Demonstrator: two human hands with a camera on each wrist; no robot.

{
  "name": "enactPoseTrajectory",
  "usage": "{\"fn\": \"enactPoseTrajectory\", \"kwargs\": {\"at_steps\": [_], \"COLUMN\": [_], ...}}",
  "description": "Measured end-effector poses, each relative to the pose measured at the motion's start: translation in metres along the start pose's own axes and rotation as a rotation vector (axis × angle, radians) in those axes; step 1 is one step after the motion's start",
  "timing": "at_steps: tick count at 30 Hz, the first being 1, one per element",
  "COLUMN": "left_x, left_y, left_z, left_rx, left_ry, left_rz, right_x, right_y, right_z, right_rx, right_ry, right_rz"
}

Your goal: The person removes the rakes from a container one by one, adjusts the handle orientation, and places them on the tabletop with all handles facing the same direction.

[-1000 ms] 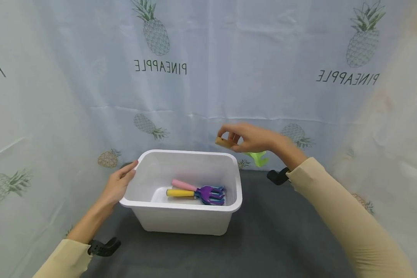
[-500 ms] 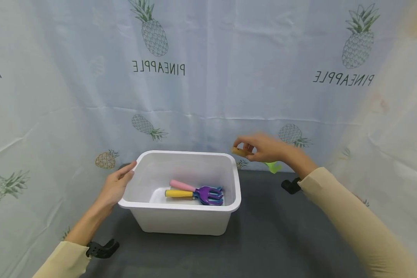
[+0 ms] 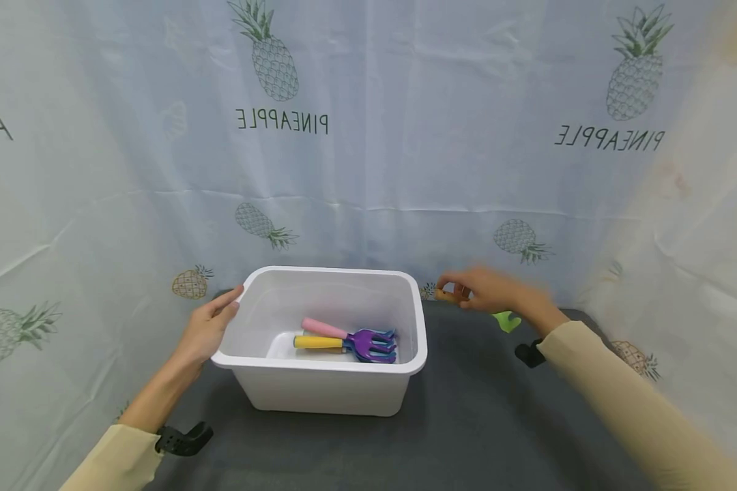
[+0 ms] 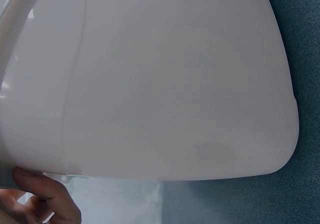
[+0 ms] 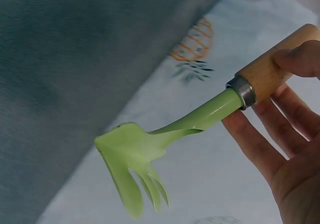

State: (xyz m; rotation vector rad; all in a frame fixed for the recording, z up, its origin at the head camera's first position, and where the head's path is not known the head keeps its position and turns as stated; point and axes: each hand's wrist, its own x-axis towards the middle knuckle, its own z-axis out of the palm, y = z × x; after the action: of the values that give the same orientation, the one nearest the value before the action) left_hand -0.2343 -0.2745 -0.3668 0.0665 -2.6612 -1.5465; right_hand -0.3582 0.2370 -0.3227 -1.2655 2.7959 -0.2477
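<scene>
My right hand pinches the wooden handle of a small garden hand rake with light green bent tines. It is held over the dark surface, right of the white plastic tub. In the right wrist view, thumb and fingers lie on either side of the handle and the green head points away from the palm. My left hand grips the tub's left rim. Its bent thumb shows beside the tub wall in the left wrist view. Inside the tub lie a purple hand fork, a yellow handle and a pink handle.
The tub stands on a dark grey table. A pale curtain printed with pineapples hangs behind and on both sides, close to the table's back edge. Black straps are around both wrists.
My right hand has moved right and down with the hand rake, from near the tub's back right corner to over the table beside it. The left hand and the tub have stayed put.
</scene>
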Motion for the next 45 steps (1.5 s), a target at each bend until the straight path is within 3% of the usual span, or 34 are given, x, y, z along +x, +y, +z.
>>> {"fn": "enactPoseTrajectory", "kwargs": {"at_steps": [14, 23, 28, 45], "left_x": [0.001, 0.001, 0.001, 0.002], "left_y": [-0.002, -0.001, -0.001, -0.001], "left_z": [0.001, 0.002, 0.002, 0.003], "left_rx": [-0.02, -0.011, -0.011, -0.023], "left_ry": [0.015, 0.015, 0.015, 0.022], "left_rz": [-0.011, -0.003, -0.011, -0.027], "right_x": [0.003, 0.007, 0.009, 0.012], "right_y": [0.023, 0.033, 0.036, 0.038], "right_z": [0.059, 0.088, 0.099, 0.115], "right_rx": [0.04, 0.132, 0.177, 0.105], "right_ry": [-0.005, -0.072, -0.105, -0.111], "right_rz": [0.031, 0.082, 0.105, 0.114]}}
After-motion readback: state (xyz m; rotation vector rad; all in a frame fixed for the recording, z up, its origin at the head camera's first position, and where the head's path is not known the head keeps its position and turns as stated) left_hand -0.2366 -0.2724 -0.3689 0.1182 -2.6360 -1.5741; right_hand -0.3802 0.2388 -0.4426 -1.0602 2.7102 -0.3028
